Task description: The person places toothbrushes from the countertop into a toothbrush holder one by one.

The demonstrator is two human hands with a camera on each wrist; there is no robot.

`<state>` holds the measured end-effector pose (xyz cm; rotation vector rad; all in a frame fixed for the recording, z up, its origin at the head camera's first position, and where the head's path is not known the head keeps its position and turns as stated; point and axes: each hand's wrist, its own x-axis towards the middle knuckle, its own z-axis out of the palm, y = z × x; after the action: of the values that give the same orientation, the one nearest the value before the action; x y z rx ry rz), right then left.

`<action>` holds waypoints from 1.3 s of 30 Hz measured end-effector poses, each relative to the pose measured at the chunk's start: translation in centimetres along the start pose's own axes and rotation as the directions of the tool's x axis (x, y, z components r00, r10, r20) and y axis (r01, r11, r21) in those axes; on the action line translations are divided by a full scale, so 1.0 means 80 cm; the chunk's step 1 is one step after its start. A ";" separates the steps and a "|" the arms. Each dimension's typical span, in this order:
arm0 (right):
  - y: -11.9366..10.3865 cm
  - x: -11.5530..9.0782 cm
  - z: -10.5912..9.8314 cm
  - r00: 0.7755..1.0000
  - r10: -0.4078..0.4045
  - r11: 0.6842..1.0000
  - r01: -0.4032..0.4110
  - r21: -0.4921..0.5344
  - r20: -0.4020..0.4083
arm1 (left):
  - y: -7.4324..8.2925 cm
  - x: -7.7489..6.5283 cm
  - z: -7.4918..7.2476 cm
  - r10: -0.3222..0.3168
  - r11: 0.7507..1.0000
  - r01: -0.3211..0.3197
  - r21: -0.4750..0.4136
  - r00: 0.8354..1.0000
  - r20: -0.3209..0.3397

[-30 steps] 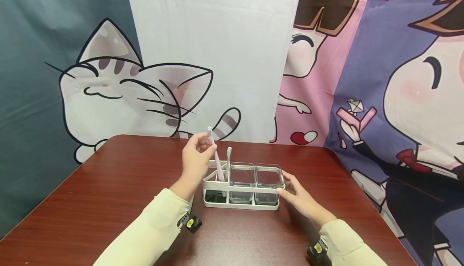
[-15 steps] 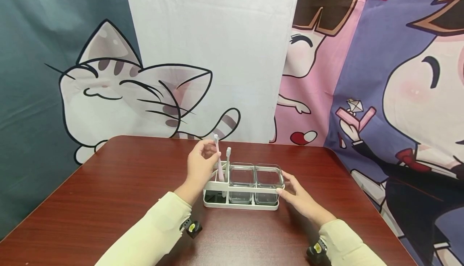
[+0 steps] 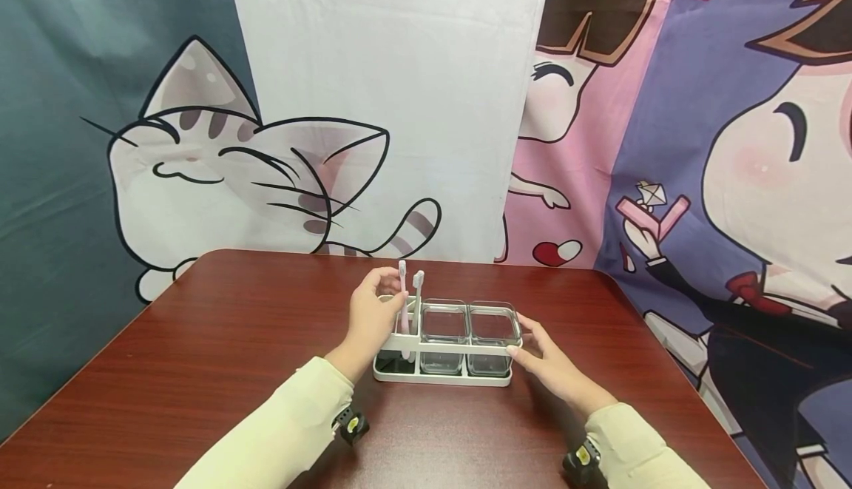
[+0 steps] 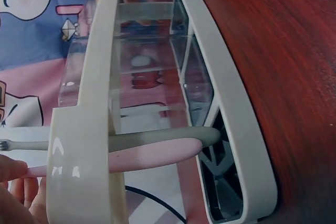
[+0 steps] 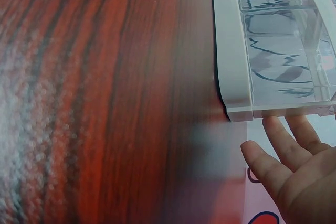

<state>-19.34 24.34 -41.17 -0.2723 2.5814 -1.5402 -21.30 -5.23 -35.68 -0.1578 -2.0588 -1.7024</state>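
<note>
A white toothbrush holder (image 3: 442,379) stands on the table. My left hand (image 3: 373,315) pinches a pink toothbrush (image 4: 157,156) by its upper handle at the holder's left section. The brush is nearly upright, bristles up, its handle end below the upper rail and close over the dark base. Right beside it a grey toothbrush (image 4: 139,139) stands in the same section. My right hand (image 3: 558,369) holds the holder's right end, thumb at the front corner and fingers behind. In the right wrist view its fingers (image 5: 281,140) touch the end; the thumb is hidden there.
Two clear square cups, a middle cup (image 3: 444,324) and a right cup (image 3: 494,324), sit in the holder. Reddish-brown wood covers the table (image 3: 200,371). Behind its far edge hangs a cloth backdrop (image 3: 399,67) with cartoon figures.
The left hand has moved right and down with the pink toothbrush, which has gone from tilted to nearly upright and sunk deeper into the holder. The right hand has stayed put.
</note>
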 end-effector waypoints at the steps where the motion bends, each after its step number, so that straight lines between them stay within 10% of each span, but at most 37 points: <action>1: 0.000 0.000 0.000 1.000 0.002 1.000 -0.002 -0.001 -0.001 | -0.001 0.000 0.000 0.005 1.000 -0.005 0.008 1.000 0.002; 39: -0.001 -0.002 0.001 1.000 -0.019 0.999 0.019 0.036 0.012 | 0.003 0.000 0.000 -0.047 0.986 0.024 0.166 0.990 0.135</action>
<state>-19.15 24.30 -41.10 -0.3029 2.5465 -1.5841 -21.20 -5.15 -35.50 -0.1915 -2.3059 -1.5727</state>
